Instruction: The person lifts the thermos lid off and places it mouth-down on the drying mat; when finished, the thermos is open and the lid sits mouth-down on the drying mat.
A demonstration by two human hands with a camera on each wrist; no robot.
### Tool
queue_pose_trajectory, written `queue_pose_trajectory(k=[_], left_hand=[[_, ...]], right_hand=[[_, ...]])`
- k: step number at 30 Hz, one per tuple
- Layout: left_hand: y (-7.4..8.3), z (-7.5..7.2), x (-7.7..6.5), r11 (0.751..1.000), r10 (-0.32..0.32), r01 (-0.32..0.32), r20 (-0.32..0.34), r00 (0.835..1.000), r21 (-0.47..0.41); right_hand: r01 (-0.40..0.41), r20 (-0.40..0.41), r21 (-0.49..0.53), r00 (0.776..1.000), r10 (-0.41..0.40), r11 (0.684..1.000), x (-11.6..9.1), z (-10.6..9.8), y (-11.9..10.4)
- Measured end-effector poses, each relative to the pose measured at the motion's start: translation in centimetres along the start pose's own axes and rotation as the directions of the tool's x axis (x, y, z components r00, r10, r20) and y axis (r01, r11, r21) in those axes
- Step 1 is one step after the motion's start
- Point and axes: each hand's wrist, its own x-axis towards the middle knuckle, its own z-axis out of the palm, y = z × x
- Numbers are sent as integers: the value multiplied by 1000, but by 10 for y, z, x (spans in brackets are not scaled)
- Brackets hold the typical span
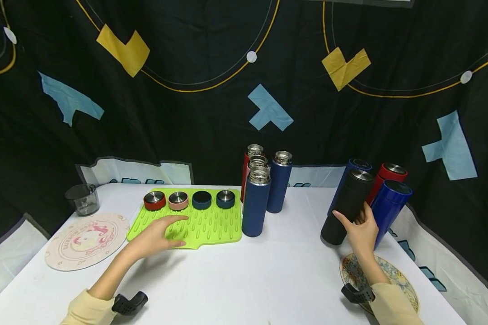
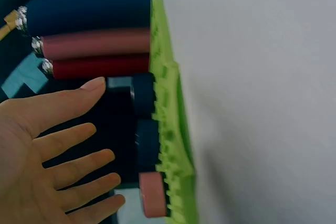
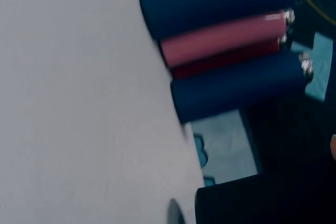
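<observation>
On the right, my right hand (image 1: 362, 230) grips a black thermos bottle (image 1: 344, 203) with its lid on, thumb on the near side and fingers round the right. In the right wrist view, the bottle's base (image 3: 226, 203) shows low in the frame, most of the hand out of sight. My left hand (image 1: 156, 237) hovers over the front of a green mat (image 1: 211, 230), fingers spread, holding nothing. A row of lids stands along the mat's back: a red lid (image 1: 154, 201), a pink lid (image 1: 178, 201) and dark blue ones (image 1: 225, 199).
Lidless bottles stand mid-table, a blue bottle (image 1: 256, 203) in front. A lidded blue bottle (image 1: 390, 210) and a red bottle (image 1: 386, 178) stand right of the black one. A patterned plate (image 1: 398, 282) lies beneath my right forearm. Far left are a pink round mat (image 1: 87, 241) and a glass (image 1: 83, 200).
</observation>
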Motion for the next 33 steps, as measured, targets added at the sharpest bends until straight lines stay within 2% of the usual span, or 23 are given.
queue_pose_trajectory(k=[6, 13, 19, 26, 33], left_hand=[[23, -4, 7, 998, 62, -64, -68, 996, -23], [55, -8, 14, 987, 131, -140, -114, 985, -74], [82, -10, 22, 976, 165, -181, -132, 977, -121], [108, -9, 32, 955, 233, -255, -150, 961, -154], [124, -6, 41, 942, 265, -294, -179, 947, -162]], right_hand=[[-3, 100, 17, 995, 1, 1000, -13, -1, -24], [-1, 216, 63, 976, -12, 998, -31, 2, -51], [81, 275, 117, 955, -111, 990, -48, 8, -73], [199, 356, 220, 895, -269, 955, -65, 22, -90], [255, 430, 240, 837, -338, 937, -80, 34, -123]])
